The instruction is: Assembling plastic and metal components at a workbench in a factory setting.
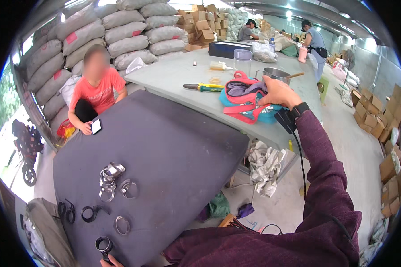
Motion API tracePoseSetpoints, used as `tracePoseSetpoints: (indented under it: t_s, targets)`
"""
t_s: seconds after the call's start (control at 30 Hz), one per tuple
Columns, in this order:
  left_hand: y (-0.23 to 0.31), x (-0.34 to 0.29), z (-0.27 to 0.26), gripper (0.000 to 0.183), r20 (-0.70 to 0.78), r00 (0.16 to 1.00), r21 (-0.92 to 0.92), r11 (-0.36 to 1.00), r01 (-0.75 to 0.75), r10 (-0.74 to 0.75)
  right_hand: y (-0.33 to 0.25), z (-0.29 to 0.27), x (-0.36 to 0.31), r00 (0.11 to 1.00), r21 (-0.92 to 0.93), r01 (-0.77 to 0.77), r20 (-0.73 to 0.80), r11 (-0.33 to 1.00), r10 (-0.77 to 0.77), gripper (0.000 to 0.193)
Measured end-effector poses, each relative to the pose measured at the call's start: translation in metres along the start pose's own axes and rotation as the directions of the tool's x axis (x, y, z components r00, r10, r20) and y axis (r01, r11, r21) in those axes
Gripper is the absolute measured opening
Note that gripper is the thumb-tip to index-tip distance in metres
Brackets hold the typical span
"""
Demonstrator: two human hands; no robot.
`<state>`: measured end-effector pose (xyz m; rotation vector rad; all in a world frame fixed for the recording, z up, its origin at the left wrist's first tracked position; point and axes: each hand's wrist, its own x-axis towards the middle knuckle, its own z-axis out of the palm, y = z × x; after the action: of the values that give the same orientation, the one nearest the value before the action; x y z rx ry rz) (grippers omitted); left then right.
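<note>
At the lower left edge, the fingertips of my left hand [111,261] hold a black ring-shaped clamp [103,244] upright over the dark table; the rest of that hand is out of the picture. My right hand [280,92] reaches across to the grey table and grips the side of a small blue-and-pink cloth bag [265,116], its thumb near the bag's opening; some fingers are hidden. Purple-grey cloth [243,88] shows inside the bag. Several silver metal ring clamps [107,180] lie clustered on the dark table, with more black clamps [89,214] near its left edge.
Green-and-yellow-handled pliers [205,87], a metal pot [274,74] and a clear jar [242,60] stand or lie on the grey table [173,71]. A person in a coral shirt [100,91] sits across the dark table [165,147], holding a phone [96,127]. Cardboard boxes [370,111] line the right.
</note>
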<state>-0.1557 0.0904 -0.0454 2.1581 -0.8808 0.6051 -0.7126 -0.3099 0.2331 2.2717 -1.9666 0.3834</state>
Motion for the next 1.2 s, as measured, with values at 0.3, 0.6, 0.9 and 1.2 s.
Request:
tracePoseSetpoints:
  t_s: [0.3, 0.6, 0.9, 1.2]
  targets:
    - [-0.002, 0.002, 0.003, 0.046, -0.025, 0.999, -0.005, 0.999, -0.044, 0.044, 0.047, 0.008, 0.020, 0.901, 0.862, 0.185, -0.341, 0.473, 0.269, 0.023]
    - [0.004, 0.002, -0.001, 0.042, -0.015, 0.999, -0.050, 0.998, -0.039, 0.038, 0.040, -0.070, -0.021, 0.704, 0.810, 0.421, -0.575, 0.408, 0.417, 0.022]
    - [-0.008, 0.000, 0.006, 0.037, 0.031, 0.999, -0.026, 0.999, 0.030, -0.029, 0.031, -0.097, -0.065, 0.541, 0.673, 0.386, -0.719, 0.631, 0.436, 0.022]
    - [-0.022, -0.003, 0.013, 0.028, 0.050, 0.999, -0.022, 1.000, 0.013, -0.012, 0.006, -0.047, -0.077, 0.720, 0.837, 0.389, -0.537, 0.385, 0.440, 0.025]
